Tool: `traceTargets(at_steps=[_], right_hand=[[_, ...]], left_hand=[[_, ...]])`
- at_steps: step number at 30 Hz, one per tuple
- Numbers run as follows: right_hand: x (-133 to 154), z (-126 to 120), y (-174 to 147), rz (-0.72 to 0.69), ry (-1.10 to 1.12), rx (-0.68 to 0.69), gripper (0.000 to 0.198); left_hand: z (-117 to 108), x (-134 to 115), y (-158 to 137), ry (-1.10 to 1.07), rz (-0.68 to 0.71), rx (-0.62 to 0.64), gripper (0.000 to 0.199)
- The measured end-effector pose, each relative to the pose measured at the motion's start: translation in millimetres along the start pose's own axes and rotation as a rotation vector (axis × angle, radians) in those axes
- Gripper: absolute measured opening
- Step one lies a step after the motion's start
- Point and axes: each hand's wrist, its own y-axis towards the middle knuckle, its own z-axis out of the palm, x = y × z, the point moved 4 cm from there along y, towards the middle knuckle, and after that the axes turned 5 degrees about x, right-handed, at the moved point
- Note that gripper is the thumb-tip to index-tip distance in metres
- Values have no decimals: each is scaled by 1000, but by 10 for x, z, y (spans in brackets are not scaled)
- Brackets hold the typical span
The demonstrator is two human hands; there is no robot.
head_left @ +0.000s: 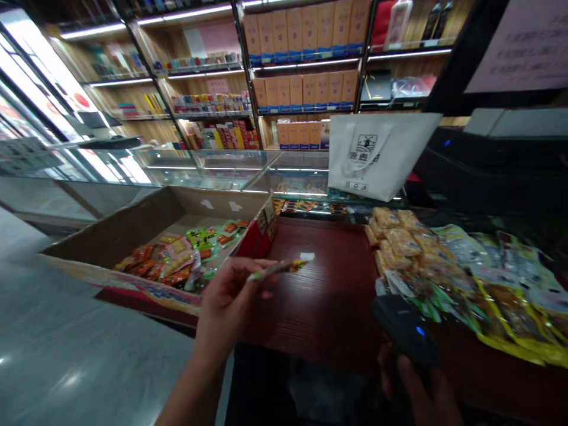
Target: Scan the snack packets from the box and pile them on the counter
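My left hand [231,296] pinches a small snack packet [279,268], seen nearly edge-on and blurred, above the dark red tabletop [319,307]. In my right hand [415,378] is a black barcode scanner [406,328] with a blue light, its head pointing up and left toward the tabletop. The handle is mostly hidden by my fingers and the dim light. Left of my left hand stands an open cardboard box [119,228] with several colourful snack packets [177,254] on its bottom.
Bagged tan snacks [399,239] are piled on the right, beside green and yellow food pouches [506,290]. A white tote bag [377,154] stands behind them. Glass display counters [213,165] and shelves of orange boxes [304,32] fill the background.
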Motion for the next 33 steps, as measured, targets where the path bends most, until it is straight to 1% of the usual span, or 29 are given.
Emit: traceTargets(at_steps=[2,3,4,6,10,13,14,16,19,22,23,25,26,28,30,33], right_hand=[[42,12,-27,-21,73,58,47],[78,21,-50,-26,106,79,43],[125,28,-75,-34,136,79,40],[231,52,-123,-29,161,66,36],[389,140,-166,-2,148,78,40],[395,185,-170,15,137,48,42],[385,195,-173,21,133,30,43],[367,213,-184,44,121,6,42],[367,226,-199,75,116,-34,36],[391,223,-199,75,120,-84,35],[394,220,-196,71,121,-105,34],[395,207,-188,51,129,-155,31],[391,202,-183,40,135,-173,31],[382,187,-173,13,143,-199,31],[369,168,-163,-5,128,-214,31],[348,137,-145,-20,103,-231,30]], left_hand=[[179,128,-223,-47,82,-2,10],[259,178,-318,-54,118,23,7],[331,218,-401,-50,152,58,5],[443,267,-524,-30,216,117,8],[570,310,-643,-34,315,152,15],[647,349,-699,-70,303,162,10],[675,360,-719,-83,276,164,8],[732,375,-759,-109,169,157,9],[820,387,-799,-180,-75,129,19],[915,406,-808,-345,-296,124,23],[940,423,-808,-417,-364,110,30],[987,480,-824,-555,-517,83,50],[1010,511,-841,-613,-597,80,53],[1056,553,-884,-697,-728,110,44],[1084,550,-917,-738,-760,153,41],[1112,506,-940,-666,-712,247,40]])
